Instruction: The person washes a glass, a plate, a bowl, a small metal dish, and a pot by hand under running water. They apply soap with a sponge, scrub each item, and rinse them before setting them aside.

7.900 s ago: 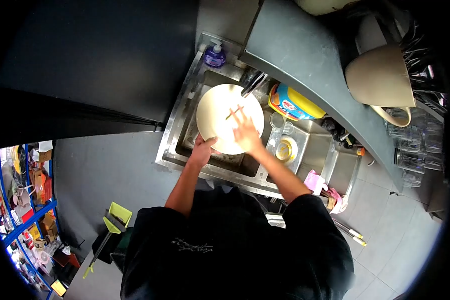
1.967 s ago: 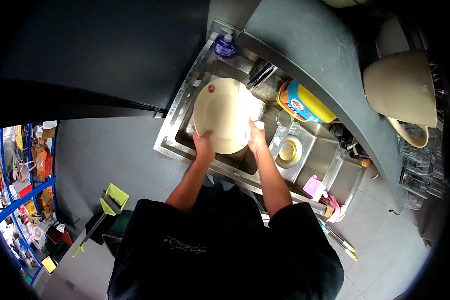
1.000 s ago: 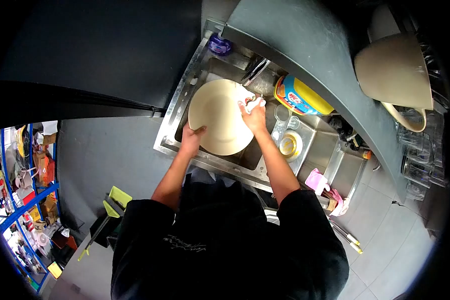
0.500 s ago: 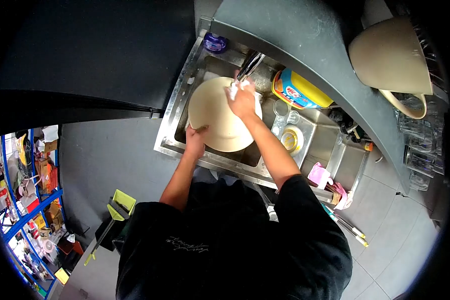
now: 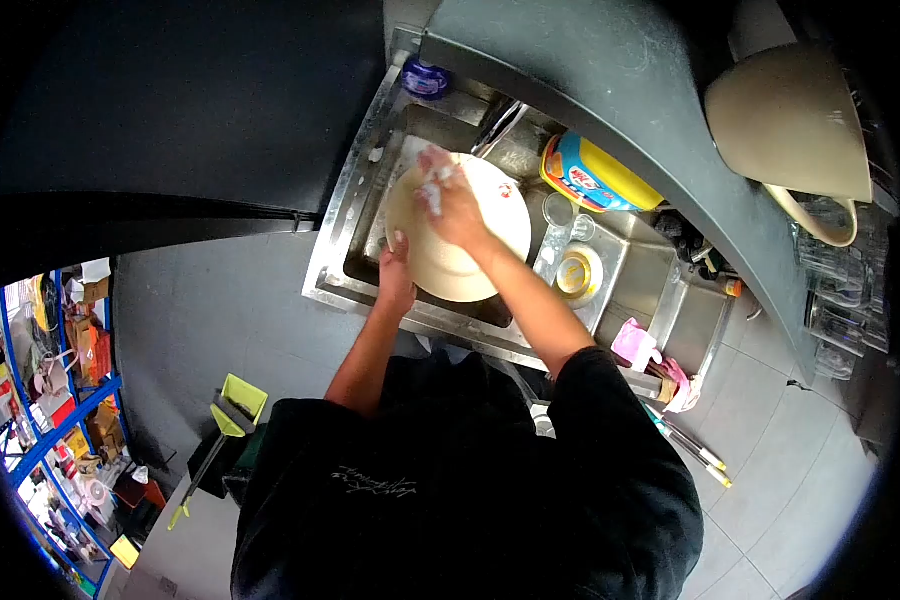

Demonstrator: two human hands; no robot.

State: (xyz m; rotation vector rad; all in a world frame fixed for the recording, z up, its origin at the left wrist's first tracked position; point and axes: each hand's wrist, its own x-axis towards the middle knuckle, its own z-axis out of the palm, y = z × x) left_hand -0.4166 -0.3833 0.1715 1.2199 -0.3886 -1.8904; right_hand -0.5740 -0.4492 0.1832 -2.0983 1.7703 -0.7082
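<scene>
A large round cream plate (image 5: 460, 275) is held over the sink basin, with a small red marking on its upper right. My left hand (image 5: 396, 280) grips its lower left rim, thumb on top and the other fingers hidden beneath. My right hand (image 5: 448, 205) presses on the plate's upper left, its fingers covered in white suds; whatever lies under them cannot be made out. Just above the plate is the metal faucet (image 5: 498, 128). To the right, a yellow and blue tub (image 5: 595, 178) stands at the back of the sink.
Clear cups (image 5: 560, 211) and a small yellow-centred dish (image 5: 576, 277) sit on the sink's right side. A purple bottle (image 5: 425, 78) stands at the back left corner. Pink cloths (image 5: 635, 345) lie at the right edge. A grey curved panel (image 5: 570, 75) overhangs the sink.
My right hand has moved left across the plate from near the faucet, uncovering the red marking. My left hand still grips the rim, now slightly further up.
</scene>
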